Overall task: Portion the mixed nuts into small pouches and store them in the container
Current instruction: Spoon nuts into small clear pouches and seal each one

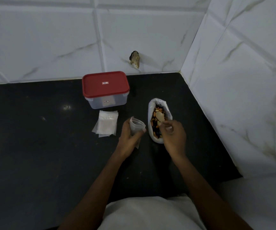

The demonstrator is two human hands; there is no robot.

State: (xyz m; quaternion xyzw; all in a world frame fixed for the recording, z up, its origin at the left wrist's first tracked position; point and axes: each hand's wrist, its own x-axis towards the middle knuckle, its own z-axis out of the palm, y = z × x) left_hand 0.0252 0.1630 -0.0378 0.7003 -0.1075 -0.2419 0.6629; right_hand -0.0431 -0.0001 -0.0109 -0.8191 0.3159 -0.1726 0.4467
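Container (108, 103): 2 labels (105, 83), lid (105, 90) and side, illegible.

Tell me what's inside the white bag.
It holds mixed nuts and the bowl of a wooden spoon, held by the right hand. The hand covers the spoon's handle and some nuts.

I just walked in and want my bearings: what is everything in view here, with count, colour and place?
counter: one, black, under everything.
wall tiles: many, white, veined, behind and right.
dark mark: one, brownish, on the back wall.
container: one, clear, red lid on, by the back wall.
empty pouches: small stack, count unclear, clear, before the container.
bag of mixed nuts: one, white, open, right of the stack.
open pouch: one, clear, held just left of the bag.
spoon: one, pale, over the nuts.
garment: one, white, bottom edge.
left hand: one, holds the open pouch.
right hand: one, pinches the spoon's handle.
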